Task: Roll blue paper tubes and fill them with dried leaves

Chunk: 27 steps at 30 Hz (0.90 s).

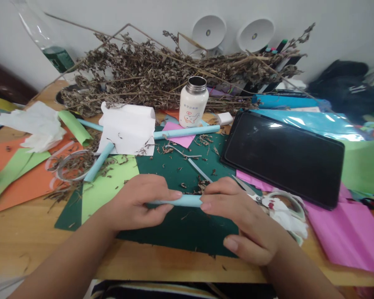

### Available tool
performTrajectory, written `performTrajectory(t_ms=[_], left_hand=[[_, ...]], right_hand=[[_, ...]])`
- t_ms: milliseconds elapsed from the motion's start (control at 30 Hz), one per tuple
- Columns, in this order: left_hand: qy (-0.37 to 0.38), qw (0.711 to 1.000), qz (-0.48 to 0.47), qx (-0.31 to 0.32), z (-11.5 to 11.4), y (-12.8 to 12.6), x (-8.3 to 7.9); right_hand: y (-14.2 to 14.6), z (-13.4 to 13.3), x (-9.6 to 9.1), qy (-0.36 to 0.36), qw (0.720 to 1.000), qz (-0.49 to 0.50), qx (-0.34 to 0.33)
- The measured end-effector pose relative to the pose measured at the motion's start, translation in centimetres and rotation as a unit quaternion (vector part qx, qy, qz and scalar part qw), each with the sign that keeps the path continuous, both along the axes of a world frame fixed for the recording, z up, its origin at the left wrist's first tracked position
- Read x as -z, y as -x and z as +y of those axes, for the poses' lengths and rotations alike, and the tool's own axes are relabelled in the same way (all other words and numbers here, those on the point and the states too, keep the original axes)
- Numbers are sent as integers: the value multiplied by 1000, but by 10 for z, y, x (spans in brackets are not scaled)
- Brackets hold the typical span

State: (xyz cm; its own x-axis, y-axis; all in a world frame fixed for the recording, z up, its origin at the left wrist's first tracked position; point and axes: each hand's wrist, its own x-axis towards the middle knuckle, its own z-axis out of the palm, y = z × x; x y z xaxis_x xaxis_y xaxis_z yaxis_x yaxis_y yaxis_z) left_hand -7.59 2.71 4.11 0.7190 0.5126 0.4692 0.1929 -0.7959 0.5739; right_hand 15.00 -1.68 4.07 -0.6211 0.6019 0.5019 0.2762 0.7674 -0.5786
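Observation:
A light blue paper roll [189, 201] lies across the dark green sheet in front of me. My left hand [146, 201] pinches its left part between thumb and fingers. At the right end the fingers of my right hand [243, 216] are closed over the roll, while its thumb sticks out lower down. Dried leaf bits [203, 185] lie just behind the roll, beside a thin pale strip [199, 169]. Other light blue rolls, one long [190, 132] and one short [99, 162], rest farther back near a white paper [127, 126].
A pile of dried plants [137, 70] spans the back behind an uncapped white bottle [193, 101]. To the right are a black tablet [283, 153], scissors [252, 192], a tape roll [294, 203] and pink paper [349, 232]. Orange paper [12, 166] and crumpled tissue [40, 124] lie left.

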Motion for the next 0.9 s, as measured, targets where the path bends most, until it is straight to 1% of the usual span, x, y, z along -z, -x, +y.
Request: performTrajectory(t_ms=[100,167,200,267,300,333,367,400,433,500,567,700,800,833,900], left_hand=[[11,1000,0,4,0,0,0],[27,1000,-6,-4,1,0,1],[37,999,-12,-12,2,1,2],[55,998,-30,-27,3,2,3],[62,997,-35,-30,4,3,3],[67,997,-40,-28,4,3,4],[70,996,-41,-23,4,3,4],[71,997,-39,-17,3,2,4],[71,997,-35,-13,3,2,3],[71,997,-22,-14,1,0,3],[68,998,-12,-15,0,-1,2],[55,998,0,2,-2,-4,3],[68,997,19,-3,-3,-4,3],[88,996,22,-4,-3,-3,2],[156,988,12,-13,-3,-1,2]], right_hand=[[2,-2,3,24,999,47,-1],[1,-3,7,39,993,110,15],[1,-4,9,52,985,160,32],[-1,-5,11,90,958,264,74],[-1,-5,11,102,947,290,96],[-2,-4,11,106,946,283,115],[-3,-3,10,105,957,240,125],[-4,-2,8,99,971,176,124],[-4,-1,7,90,983,110,115],[-5,2,4,75,994,7,78],[-6,3,1,70,996,-45,41],[-4,4,0,106,982,-154,5],[-1,5,0,127,971,-202,-10],[1,6,1,132,972,-195,-19],[3,7,1,136,980,-144,-37]])
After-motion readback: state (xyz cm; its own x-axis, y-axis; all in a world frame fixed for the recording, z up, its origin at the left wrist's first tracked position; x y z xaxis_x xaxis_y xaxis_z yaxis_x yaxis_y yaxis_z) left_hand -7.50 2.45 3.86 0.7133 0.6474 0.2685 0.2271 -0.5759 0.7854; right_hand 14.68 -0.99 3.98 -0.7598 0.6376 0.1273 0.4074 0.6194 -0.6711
